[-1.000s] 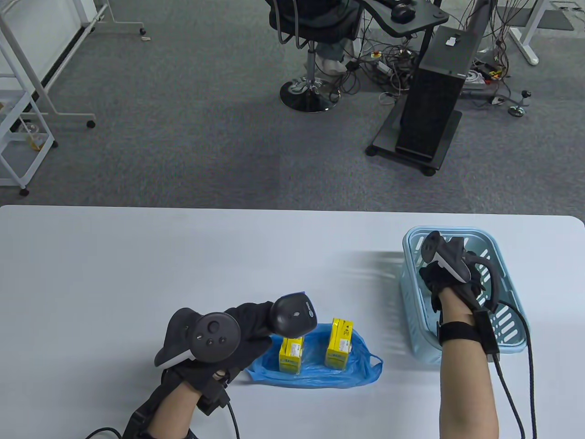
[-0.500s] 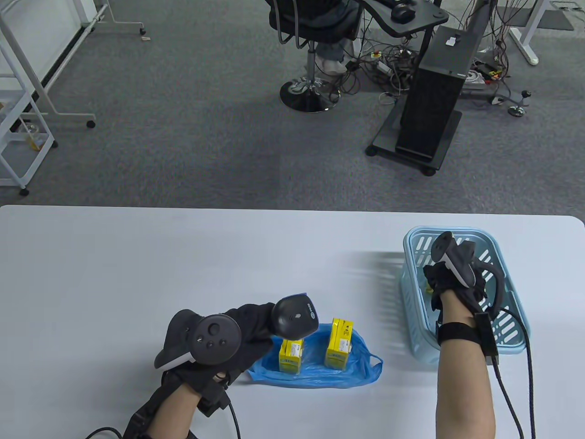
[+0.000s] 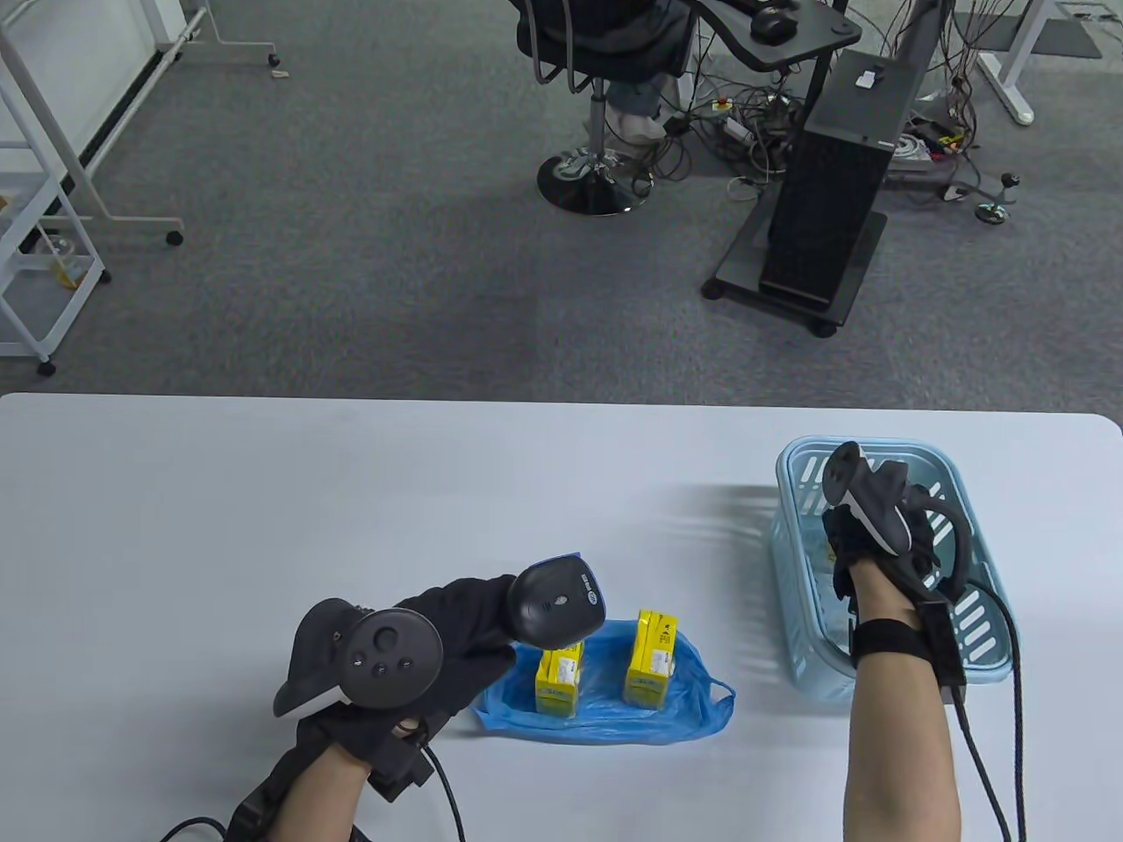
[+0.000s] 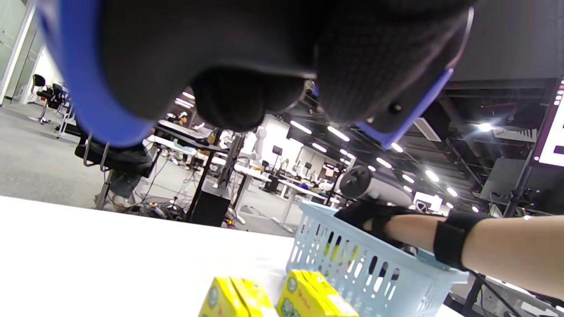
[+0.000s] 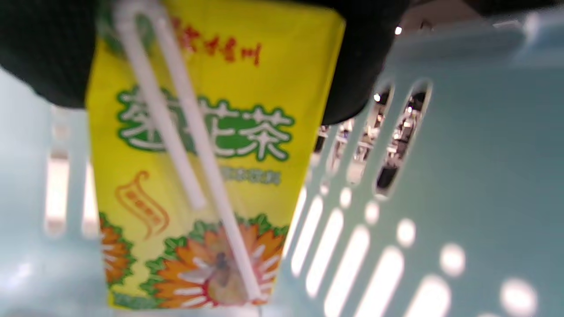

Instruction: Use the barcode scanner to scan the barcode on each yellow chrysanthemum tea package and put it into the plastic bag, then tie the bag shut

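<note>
My left hand point(image 3: 474, 623) grips the black barcode scanner point(image 3: 557, 601) just left of and above the flat blue plastic bag point(image 3: 605, 715). Two yellow chrysanthemum tea packages point(image 3: 558, 677) point(image 3: 650, 660) stand upright on the bag. In the left wrist view the scanner point(image 4: 264, 53) fills the top, with both packages point(image 4: 235, 304) point(image 4: 315, 299) at the bottom edge. My right hand point(image 3: 847, 539) reaches down into the light blue basket point(image 3: 978, 636). In the right wrist view its gloved fingers point(image 5: 361, 66) hold a third yellow package point(image 5: 198, 176) inside the basket point(image 5: 462, 154).
The basket point(image 4: 352, 264) stands at the table's right end, close to the near edge. The white table point(image 3: 263, 509) runs to the left and back. Beyond its far edge are carpet, an office chair point(image 3: 597, 53) and a black computer tower point(image 3: 833, 184).
My left hand with the scanner has shifted slightly left and toward the near edge. My right hand has moved a little to the right and nearer inside the basket.
</note>
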The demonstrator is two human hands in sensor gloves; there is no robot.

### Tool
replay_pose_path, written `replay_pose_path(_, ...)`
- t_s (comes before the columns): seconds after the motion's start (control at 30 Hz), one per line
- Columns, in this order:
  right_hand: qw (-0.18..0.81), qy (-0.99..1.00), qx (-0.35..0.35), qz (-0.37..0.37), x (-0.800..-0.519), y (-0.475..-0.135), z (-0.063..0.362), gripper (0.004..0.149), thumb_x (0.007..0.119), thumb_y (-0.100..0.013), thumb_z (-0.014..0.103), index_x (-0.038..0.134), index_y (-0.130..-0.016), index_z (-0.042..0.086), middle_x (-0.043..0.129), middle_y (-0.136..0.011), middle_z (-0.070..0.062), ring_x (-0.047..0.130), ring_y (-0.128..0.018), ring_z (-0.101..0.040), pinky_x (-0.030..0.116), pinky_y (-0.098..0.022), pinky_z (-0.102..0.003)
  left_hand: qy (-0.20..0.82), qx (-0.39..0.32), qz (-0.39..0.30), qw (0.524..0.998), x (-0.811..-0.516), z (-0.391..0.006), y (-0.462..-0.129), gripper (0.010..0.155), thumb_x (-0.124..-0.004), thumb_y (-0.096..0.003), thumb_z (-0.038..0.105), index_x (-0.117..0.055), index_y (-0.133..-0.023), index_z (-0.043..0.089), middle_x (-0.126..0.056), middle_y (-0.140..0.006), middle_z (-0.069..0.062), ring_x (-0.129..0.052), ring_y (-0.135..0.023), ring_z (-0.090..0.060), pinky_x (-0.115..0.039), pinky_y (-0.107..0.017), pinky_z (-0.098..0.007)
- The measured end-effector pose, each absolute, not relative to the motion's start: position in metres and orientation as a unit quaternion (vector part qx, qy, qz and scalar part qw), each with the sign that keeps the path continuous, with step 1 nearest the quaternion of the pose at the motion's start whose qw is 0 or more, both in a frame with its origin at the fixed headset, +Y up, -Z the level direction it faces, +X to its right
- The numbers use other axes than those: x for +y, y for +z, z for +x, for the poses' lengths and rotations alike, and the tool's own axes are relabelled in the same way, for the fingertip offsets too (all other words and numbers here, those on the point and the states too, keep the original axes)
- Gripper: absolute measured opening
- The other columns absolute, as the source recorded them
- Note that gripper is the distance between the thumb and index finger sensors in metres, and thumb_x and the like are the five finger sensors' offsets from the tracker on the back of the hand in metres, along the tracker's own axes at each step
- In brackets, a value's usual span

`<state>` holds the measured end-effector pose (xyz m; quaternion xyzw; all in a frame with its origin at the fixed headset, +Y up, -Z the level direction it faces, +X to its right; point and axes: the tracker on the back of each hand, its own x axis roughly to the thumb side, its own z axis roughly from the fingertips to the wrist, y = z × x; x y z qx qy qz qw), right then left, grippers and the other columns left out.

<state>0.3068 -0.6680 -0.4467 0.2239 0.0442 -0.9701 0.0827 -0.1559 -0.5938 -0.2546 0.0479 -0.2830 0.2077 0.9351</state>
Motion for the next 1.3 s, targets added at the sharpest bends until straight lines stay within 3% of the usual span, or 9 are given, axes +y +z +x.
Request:
replay_pose_path(0.13, 0.041, -0.97, 0.093, 0.219, -0.616, -0.427, 0.307, 0.065, 0.084, -0.029, 0.051, 0.079, -0.087, 0.024, 0.069, -0.096, -0.006, 0.072, -0.087, -0.035, 0.085, -0.053, -0.04, 0.201, -0.29, 0.056, 0.934, -0.59, -0.154, -0.25, 0.062, -0.092, -0.0469, 0.042, -0.07, -0.103, 0.027, -0.089, -0.091, -0.004, -0.102, -0.069, -0.022, -0.084, -0.053, -0.046)
replay_pose_path(0.33, -0.028, -0.969, 0.175, 0.174, -0.538, -0.368, 0.296, 0.063, 0.082, -0.031, 0.05, 0.078, -0.089, 0.024, 0.068, -0.097, -0.006, 0.071, -0.088, -0.035, 0.084, -0.053, -0.042, 0.201, -0.296, 0.057, 0.932, -0.59, -0.152, -0.249, 0.062, -0.092, -0.0468, 0.041, -0.07, -0.103, 0.028, -0.089, -0.09, -0.004, -0.103, -0.069, -0.022, -0.084, -0.053, -0.046)
replay_pose_path(0.47, -0.061, -0.967, 0.213, 0.125, -0.508, -0.327, 0.279, 0.062, 0.081, -0.033, 0.049, 0.079, -0.09, 0.025, 0.068, -0.099, -0.005, 0.072, -0.091, -0.031, 0.084, -0.053, -0.043, 0.196, -0.301, 0.055, 0.932, -0.591, -0.148, -0.248, 0.061, -0.092, -0.0466, 0.042, -0.07, -0.103, 0.031, -0.092, -0.091, -0.004, -0.105, -0.07, -0.023, -0.086, -0.051, -0.046)
replay_pose_path(0.6, -0.077, -0.963, 0.243, 0.086, -0.495, -0.298, 0.258, 0.062, 0.083, -0.031, 0.05, 0.082, -0.089, 0.027, 0.071, -0.097, -0.004, 0.076, -0.09, -0.027, 0.085, -0.05, -0.042, 0.195, -0.307, 0.059, 0.93, -0.591, -0.145, -0.247, 0.061, -0.092, -0.0465, 0.042, -0.07, -0.102, 0.032, -0.094, -0.089, -0.004, -0.106, -0.068, -0.023, -0.087, -0.051, -0.045)
replay_pose_path(0.83, -0.145, -0.959, 0.243, 0.022, -0.51, -0.281, 0.219, 0.062, 0.083, -0.031, 0.052, 0.083, -0.088, 0.027, 0.073, -0.096, -0.004, 0.077, -0.088, -0.028, 0.086, -0.049, -0.041, 0.199, -0.294, 0.058, 0.933, -0.596, -0.145, -0.249, 0.061, -0.091, -0.0476, 0.041, -0.068, -0.102, 0.029, -0.094, -0.082, -0.001, -0.104, -0.059, -0.017, -0.085, -0.052, -0.046)
replay_pose_path(1.03, -0.216, -0.945, 0.243, -0.028, -0.55, -0.283, 0.189, 0.061, 0.082, -0.032, 0.052, 0.083, -0.088, 0.028, 0.073, -0.097, -0.004, 0.077, -0.088, -0.028, 0.086, -0.05, -0.041, 0.197, -0.285, 0.057, 0.936, -0.601, -0.146, -0.254, 0.063, -0.094, -0.0461, 0.041, -0.067, -0.103, 0.033, -0.095, -0.081, -0.001, -0.104, -0.059, -0.018, -0.084, -0.052, -0.047)
replay_pose_path(1.3, -0.296, -0.93, 0.209, -0.065, -0.6, -0.293, 0.175, 0.059, 0.081, -0.034, 0.052, 0.083, -0.088, 0.028, 0.073, -0.097, -0.004, 0.077, -0.088, -0.029, 0.085, -0.05, -0.041, 0.182, -0.274, 0.032, 0.944, -0.613, -0.14, -0.264, 0.068, -0.092, -0.0473, 0.04, -0.061, -0.106, 0.025, -0.094, -0.082, -0.002, -0.103, -0.058, -0.018, -0.084, -0.052, -0.048)
